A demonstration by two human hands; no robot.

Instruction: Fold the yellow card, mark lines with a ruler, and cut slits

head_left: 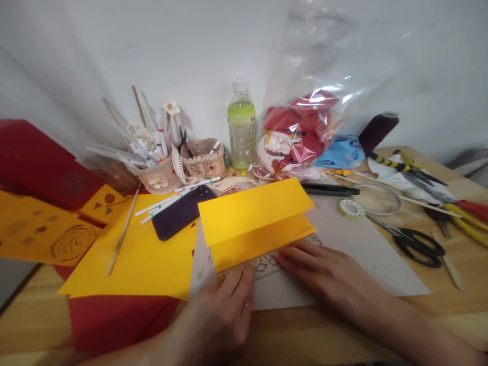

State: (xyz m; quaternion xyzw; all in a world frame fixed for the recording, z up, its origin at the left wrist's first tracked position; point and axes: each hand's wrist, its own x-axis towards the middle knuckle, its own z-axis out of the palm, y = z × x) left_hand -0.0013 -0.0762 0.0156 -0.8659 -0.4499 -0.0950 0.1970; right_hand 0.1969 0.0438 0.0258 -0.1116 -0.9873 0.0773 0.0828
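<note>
A folded sheet of yellow paper [255, 208] lies over white paper [366, 264], its upper flap standing slightly raised along the fold. My left hand [231, 300] is at the lower left edge of the yellow sheet, fingers curled together against it; its thumb is hidden. Flat on the white paper rests my right hand [320, 264], its fingertips beside the sheet's lower right edge. Between the hands, a drawn row of diamond shapes [261, 267] shows on the white paper.
Left lie a dark phone [183, 211], a wooden stick [124, 231] and red paper [118, 320]. Black-handled scissors [417, 246], a tape roll [351, 208] and pliers [468, 223] lie right. A bottle [241, 127], pen baskets [204, 165] and a plastic bag [301, 132] stand behind.
</note>
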